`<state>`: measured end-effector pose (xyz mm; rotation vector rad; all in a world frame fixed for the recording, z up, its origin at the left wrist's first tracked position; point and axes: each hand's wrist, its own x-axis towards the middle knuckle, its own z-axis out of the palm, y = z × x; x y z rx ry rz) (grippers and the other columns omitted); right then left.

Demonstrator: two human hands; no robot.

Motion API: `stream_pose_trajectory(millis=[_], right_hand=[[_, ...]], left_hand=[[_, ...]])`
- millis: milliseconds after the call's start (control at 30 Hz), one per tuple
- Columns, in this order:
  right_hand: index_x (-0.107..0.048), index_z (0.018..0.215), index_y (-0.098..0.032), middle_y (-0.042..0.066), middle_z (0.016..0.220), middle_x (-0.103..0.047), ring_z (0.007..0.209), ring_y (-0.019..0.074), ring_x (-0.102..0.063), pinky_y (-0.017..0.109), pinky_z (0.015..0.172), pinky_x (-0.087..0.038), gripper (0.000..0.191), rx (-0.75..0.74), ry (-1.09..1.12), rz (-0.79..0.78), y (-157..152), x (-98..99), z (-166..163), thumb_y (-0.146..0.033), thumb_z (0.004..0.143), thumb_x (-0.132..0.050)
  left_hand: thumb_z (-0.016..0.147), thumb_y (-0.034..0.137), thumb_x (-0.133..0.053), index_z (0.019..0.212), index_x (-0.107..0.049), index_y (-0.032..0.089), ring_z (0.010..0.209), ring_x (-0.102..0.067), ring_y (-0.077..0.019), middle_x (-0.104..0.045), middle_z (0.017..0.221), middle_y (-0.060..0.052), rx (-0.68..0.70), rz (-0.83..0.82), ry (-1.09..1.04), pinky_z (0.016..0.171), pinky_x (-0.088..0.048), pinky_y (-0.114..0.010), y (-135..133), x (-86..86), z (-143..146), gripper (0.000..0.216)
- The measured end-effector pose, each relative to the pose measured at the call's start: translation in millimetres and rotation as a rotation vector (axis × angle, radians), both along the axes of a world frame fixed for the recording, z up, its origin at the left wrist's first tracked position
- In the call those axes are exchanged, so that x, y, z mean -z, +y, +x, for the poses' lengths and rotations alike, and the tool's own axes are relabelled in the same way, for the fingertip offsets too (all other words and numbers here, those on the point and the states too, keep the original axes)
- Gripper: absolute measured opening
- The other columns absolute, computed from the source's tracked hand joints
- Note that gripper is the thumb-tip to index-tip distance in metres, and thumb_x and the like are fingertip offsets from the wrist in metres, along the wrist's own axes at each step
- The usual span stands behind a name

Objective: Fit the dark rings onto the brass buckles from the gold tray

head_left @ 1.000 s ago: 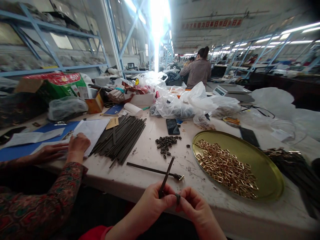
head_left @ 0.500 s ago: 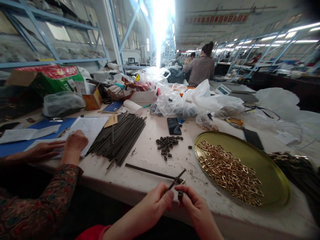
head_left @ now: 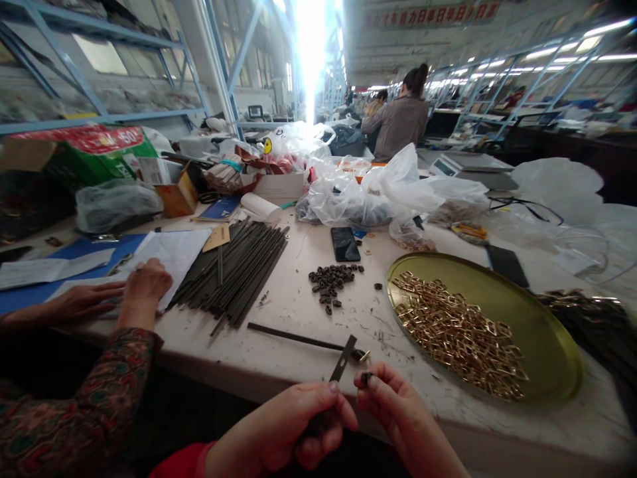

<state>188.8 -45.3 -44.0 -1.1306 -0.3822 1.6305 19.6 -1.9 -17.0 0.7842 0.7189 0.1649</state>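
My left hand [head_left: 303,421] is closed on a narrow dark strap [head_left: 344,358], whose end with a slot stands up past the thumb. Between the fingertips of my right hand [head_left: 398,408] is a small dark strap loop [head_left: 367,378], held just right of the strap and apart from it. Behind both hands another dark strap [head_left: 293,338] lies along the table, with a gold buckle [head_left: 365,356] at its right end. A pile of small dark loops [head_left: 331,284] sits farther back. To the right, a gold oval tray [head_left: 557,358] bears many gold buckles [head_left: 458,332].
Many dark straps [head_left: 239,265] lie stacked on the left of the table. A co-worker's hand [head_left: 146,282] is over white papers [head_left: 182,245]. A phone [head_left: 345,244] and plastic bags [head_left: 368,192] are farther back. More dark straps with buckles [head_left: 592,318] lie at the right edge.
The strap end in my left hand has turned more upright and now shows its slot. My right hand has raised the loop slightly and moved a little right. The camera view has shifted slightly.
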Motion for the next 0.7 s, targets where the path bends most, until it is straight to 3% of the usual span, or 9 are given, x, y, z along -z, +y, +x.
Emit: stream_pose_trajectory(millis=[200, 433, 567, 700], right_hand=[[-0.056, 0.062, -0.017, -0.003, 0.07, -0.062, 0.056, 0.0073, -0.053, 0.019, 0.056, -0.043, 0.024, 0.064, 0.057, 0.039, -6.9, -1.5, -2.0, -0.028, 0.061, -0.077], [-0.055, 0.064, -0.017, -0.003, 0.066, -0.061, 0.055, 0.0066, -0.052, 0.016, 0.053, -0.044, 0.025, 0.141, 0.023, 0.052, -10.7, 4.4, -1.3, -0.029, 0.061, -0.078], [-0.06, 0.077, -0.019, -0.005, 0.066, -0.059, 0.054, 0.0058, -0.052, 0.015, 0.053, -0.046, 0.028, 0.198, 0.071, 0.054, -12.8, 8.6, -3.0, -0.029, 0.06, -0.078], [-0.061, 0.077, -0.019, -0.005, 0.068, -0.059, 0.054, 0.0065, -0.052, 0.017, 0.054, -0.046, 0.027, 0.211, -0.013, 0.095, -15.3, 11.9, -5.5, -0.032, 0.06, -0.078]], left_hand=[[0.084, 0.058, -0.03, 0.089, -0.063, 0.009, 0.031, -0.03, -0.0032, -0.047, 0.049, 0.004, 0.003, 0.142, 0.116, 0.031, -0.019, -0.016, -11.0, 6.8, -1.3, 0.059], [0.086, 0.039, -0.037, 0.106, -0.051, 0.013, 0.038, -0.036, -0.0039, -0.048, 0.056, 0.006, -0.028, 0.29, 0.145, 0.037, -0.026, -0.014, -18.9, -4.6, -4.8, 0.035], [0.088, 0.039, -0.033, 0.1, -0.049, 0.016, 0.035, -0.033, -0.0057, -0.043, 0.049, 0.007, 0.08, 0.485, 0.25, 0.034, -0.024, -0.015, -24.9, -11.8, -2.8, 0.031], [0.088, 0.037, -0.03, 0.092, -0.053, 0.018, 0.036, -0.037, -0.008, -0.042, 0.047, 0.007, 0.107, 0.649, 0.42, 0.036, -0.026, -0.017, -29.0, -13.4, 0.4, 0.03]])
